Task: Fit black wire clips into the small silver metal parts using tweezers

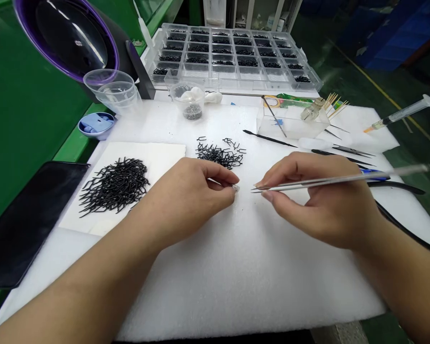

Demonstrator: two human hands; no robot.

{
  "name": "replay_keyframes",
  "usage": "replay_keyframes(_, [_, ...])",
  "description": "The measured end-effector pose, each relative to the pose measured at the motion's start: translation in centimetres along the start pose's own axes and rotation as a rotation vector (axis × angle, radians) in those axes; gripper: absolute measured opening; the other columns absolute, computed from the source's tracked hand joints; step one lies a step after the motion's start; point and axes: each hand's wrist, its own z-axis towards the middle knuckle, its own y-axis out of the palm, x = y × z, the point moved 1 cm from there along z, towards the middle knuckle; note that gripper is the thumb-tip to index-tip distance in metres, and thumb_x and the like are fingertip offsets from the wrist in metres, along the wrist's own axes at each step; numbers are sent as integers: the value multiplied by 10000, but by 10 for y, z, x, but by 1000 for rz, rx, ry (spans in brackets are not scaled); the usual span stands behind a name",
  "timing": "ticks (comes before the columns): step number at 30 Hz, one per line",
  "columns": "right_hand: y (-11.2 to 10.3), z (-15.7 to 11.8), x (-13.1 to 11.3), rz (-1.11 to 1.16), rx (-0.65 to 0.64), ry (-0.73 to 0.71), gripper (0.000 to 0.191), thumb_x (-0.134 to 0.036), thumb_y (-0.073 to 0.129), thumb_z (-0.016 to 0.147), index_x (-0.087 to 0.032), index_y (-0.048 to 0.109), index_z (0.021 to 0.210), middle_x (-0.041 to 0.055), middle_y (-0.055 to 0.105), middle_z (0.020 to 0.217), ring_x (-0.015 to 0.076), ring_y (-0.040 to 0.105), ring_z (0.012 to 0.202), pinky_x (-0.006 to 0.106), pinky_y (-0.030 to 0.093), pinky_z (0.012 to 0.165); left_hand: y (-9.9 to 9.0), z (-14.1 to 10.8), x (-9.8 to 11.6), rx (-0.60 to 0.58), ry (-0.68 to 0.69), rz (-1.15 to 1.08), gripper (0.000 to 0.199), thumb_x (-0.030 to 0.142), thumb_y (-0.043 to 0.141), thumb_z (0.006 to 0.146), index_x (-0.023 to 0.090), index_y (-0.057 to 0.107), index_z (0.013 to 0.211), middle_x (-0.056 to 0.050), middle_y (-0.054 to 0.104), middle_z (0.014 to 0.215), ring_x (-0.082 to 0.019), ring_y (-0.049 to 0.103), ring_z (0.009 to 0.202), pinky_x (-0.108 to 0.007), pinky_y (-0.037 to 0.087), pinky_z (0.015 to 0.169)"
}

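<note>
The left hand point(191, 198) pinches a tiny, shiny silvery piece point(236, 188) (mostly hidden) between fingertips; the right hand point(329, 210) grips slim silver metal tweezers point(340, 180), lying crosswise, tips just right of that pinch.

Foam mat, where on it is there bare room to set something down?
The widest bare patch of foam mat lies in the middle, from your left hand and right hand to the near edge. A narrower strip runs between the paper and clear cups. It's crowded at right, with tools, and behind your left hand, with the small black pile.
</note>
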Motion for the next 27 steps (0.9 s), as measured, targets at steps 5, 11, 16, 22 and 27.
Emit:
replay_keyframes(5, [-5,5,12,82,-171,138,168,-74,694,736,-234,689,786,-16,760,788,199,723,755,317,583,676,0,4,-5,19,56,27,210,384,727,755,327,819,935,51,751,663,-164,660,578,-234,468,475])
replay_keyframes(11, [-5,3,10,67,-212,87,174,-53,686,721,-216,710,779,-12,772,795,198,728,755,325,590,715,3,5,-8,27,51,-18,221,336,730,733,323,810,939,60,748,642,-168,690,583,-229,468,459])
replay_keyframes(16, [-5,3,10,46,-218,76,166,-64,688,735,-221,722,776,-18,771,774,188,717,715,314,571,662,3,4,-9,4,50,-23,211,347,728,752,344,801,950,73,773,691,-170,724,624,-214,475,448])
replay_keyframes(22, [-5,4,11,49,-222,94,170,-72,692,734,-234,724,774,-22,774,779,196,721,724,320,576,667,2,4,-12,2,68,-7,211,379,736,771,345,803,968,68,784,723,-173,738,651,-203,498,456])
replay_keyframes(27, [-6,5,11,53,-219,94,159,-78,689,743,-228,729,777,-20,771,785,191,723,747,313,581,689,3,5,-10,13,75,5,191,382,734,778,357,804,954,77,779,706,-160,728,625,-194,491,450])
